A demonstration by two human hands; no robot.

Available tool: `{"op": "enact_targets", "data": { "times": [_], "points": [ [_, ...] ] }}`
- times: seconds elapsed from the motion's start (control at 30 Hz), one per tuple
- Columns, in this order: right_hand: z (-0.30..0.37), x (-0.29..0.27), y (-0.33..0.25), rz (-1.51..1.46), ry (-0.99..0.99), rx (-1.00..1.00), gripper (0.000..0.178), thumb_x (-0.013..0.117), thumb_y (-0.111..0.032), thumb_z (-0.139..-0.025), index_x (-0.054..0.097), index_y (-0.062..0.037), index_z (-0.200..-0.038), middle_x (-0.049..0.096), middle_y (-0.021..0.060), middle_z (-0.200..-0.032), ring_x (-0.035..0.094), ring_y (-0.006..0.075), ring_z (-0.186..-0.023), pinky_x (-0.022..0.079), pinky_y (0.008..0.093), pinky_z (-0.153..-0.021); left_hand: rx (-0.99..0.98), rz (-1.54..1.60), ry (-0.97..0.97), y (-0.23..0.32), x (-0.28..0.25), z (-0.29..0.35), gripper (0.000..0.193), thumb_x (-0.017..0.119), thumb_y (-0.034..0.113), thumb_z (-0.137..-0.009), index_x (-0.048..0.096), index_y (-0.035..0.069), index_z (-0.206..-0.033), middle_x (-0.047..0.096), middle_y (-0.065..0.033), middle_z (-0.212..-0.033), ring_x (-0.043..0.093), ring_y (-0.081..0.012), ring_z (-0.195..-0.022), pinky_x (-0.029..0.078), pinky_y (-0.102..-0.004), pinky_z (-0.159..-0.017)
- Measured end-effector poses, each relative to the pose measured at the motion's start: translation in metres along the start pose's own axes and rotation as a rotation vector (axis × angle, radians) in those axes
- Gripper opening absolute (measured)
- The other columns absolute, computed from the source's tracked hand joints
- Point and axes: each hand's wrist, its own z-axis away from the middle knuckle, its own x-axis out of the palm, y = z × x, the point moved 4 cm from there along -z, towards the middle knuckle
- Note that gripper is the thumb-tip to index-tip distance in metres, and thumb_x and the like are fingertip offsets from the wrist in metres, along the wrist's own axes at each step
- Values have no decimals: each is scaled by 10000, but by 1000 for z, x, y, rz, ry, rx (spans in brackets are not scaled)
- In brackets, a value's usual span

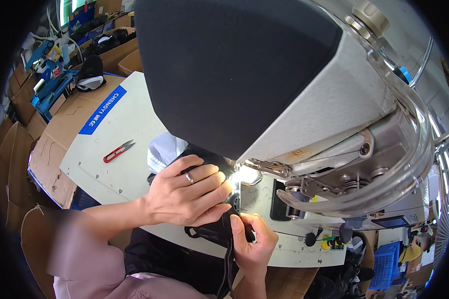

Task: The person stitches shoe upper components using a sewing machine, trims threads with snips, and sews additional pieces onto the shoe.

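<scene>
A black fabric piece with a white part at its far left end lies under the lit needle area of a sewing machine. My left hand, with a ring on one finger, lies over the piece, its fingers curled together and gripping it. Close to the needle area, my right hand pinches the piece's near edge between thumb and fingers. Dark straps hang down beside that hand. The machine's head hides the far part of the piece, and glare washes out the stitching spot.
Red-handled thread snips lie on the white table to the left. A black-and-white piece rests on cardboard at the far left. A clear curved guard juts out at the right. A blue crate stands at the lower right.
</scene>
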Motion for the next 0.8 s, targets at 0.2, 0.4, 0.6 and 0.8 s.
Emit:
{"op": "enact_targets", "data": {
  "times": [0.2, 0.4, 0.6, 0.8],
  "points": [
    [3, 11, -8, 43, 56, 2, 159, 695, -92, -868, 619, 31, -803, 585, 54, -649, 491, 87, -572, 408, 233, -551, 76, 106, 6, -16, 5, 2, 221, 630, 313, -841, 652, 94, -865, 649, -38, -864, 641, -175, -874, 456, -341, -882],
    [2, 13, -12, 47, 83, 11, 155, 698, -99, -869, 624, 24, -811, 582, 52, -638, 494, 92, -564, 415, 237, -552, 89, 123, -18, -18, 5, -4, 210, 634, 305, -830, 625, 96, -846, 651, -38, -855, 646, -175, -861, 460, -326, -860],
    [-5, 21, -22, 123, 101, -33, 155, 699, -108, -874, 634, 20, -817, 608, 46, -654, 516, 86, -574, 435, 235, -564, 113, 148, 2, -32, 9, -5, 196, 643, 294, -818, 632, 100, -839, 656, -32, -849, 651, -164, -822, 457, -309, -819],
    [-4, 26, -31, 92, 114, -26, 145, 698, -111, -876, 645, 15, -828, 621, 49, -655, 525, 83, -571, 440, 232, -562, 105, 273, -33, -43, 13, -1, 178, 658, 275, -801, 667, 101, -838, 696, -17, -824, 662, -150, -712, 463, -278, -683]
  ]
}}
